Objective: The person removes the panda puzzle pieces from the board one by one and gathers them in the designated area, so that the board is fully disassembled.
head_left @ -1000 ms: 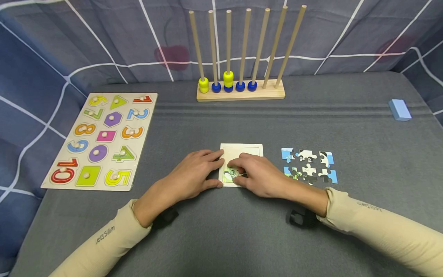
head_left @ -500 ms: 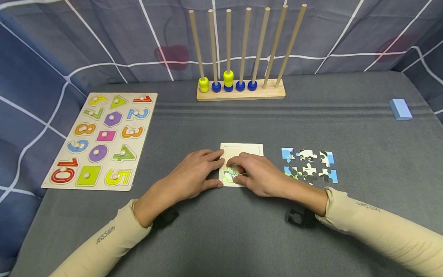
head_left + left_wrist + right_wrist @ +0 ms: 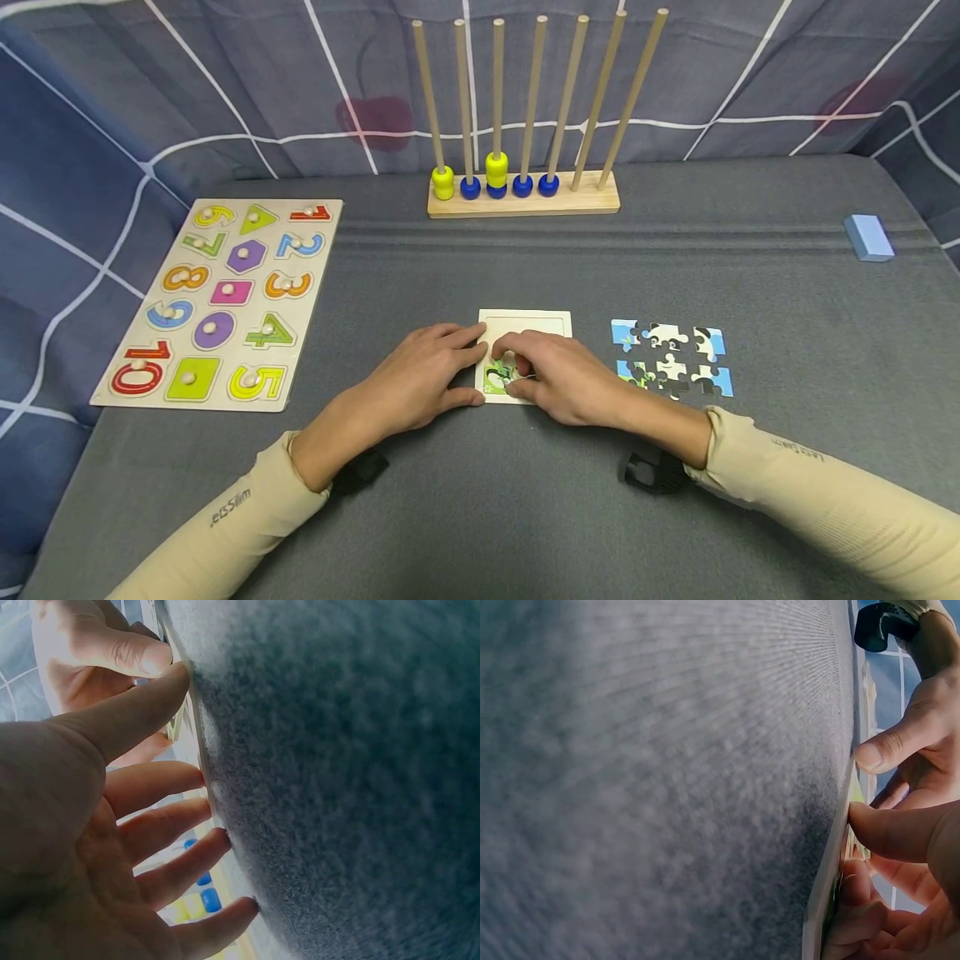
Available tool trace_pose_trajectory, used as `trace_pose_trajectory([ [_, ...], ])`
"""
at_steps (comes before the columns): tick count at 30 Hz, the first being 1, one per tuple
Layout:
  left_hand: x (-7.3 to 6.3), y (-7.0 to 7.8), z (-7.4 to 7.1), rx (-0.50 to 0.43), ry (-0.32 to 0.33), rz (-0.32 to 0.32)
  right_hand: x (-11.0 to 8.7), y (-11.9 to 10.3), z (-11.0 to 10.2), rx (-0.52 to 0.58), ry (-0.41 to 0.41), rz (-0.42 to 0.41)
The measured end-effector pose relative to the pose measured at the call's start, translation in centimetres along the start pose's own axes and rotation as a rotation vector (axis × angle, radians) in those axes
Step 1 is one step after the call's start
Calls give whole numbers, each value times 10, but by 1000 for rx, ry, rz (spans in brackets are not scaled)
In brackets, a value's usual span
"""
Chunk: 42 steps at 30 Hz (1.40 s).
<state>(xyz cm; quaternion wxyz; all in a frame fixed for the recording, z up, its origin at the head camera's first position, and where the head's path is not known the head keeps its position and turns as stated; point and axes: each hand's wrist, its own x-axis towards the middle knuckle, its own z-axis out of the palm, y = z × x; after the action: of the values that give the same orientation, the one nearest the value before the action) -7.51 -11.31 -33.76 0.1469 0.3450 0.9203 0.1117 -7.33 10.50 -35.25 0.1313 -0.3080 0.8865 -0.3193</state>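
A small cream puzzle tray (image 3: 525, 322) lies flat in the middle of the table in the head view. My left hand (image 3: 423, 379) steadies it, with fairly straight fingertips and thumb along its left edge. Over the tray's near part, my right hand (image 3: 558, 379) pinches a green, white and black jigsaw piece (image 3: 497, 377) between thumb and bent fingers. The piece sits at the tray's lower left corner, partly hidden by those fingers. In the right wrist view the right thumb (image 3: 885, 829) comes down at the tray's near edge (image 3: 826, 889).
Several loose panda jigsaw pieces (image 3: 670, 337) lie right of the tray. A number-and-shape peg board (image 3: 247, 350) is on the left. At the back stands a wooden peg rack (image 3: 525, 206) with yellow and blue beads. A light blue block (image 3: 868, 237) lies far right.
The right fingers have shifted very slightly over the piece, and a bit more of its picture shows. The left hand and the tray stay put.
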Motion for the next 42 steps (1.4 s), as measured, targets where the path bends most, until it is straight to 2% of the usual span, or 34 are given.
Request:
trace_pose_trajectory([
  [14,-1,0,1,1,-3,-3,-6,2,-1,52,27,-16],
  [23,0,-1,1,7,1,4,-5,1,-2,104,98,-45],
  [33,-1,-1,1,-2,22,20,-2,-1,-1,252,73,-41],
  [38,-1,-1,1,-4,19,15,-2,0,1,269,89,-47],
  [42,-1,-1,1,-6,18,16,-3,2,3,322,113,-31],
])
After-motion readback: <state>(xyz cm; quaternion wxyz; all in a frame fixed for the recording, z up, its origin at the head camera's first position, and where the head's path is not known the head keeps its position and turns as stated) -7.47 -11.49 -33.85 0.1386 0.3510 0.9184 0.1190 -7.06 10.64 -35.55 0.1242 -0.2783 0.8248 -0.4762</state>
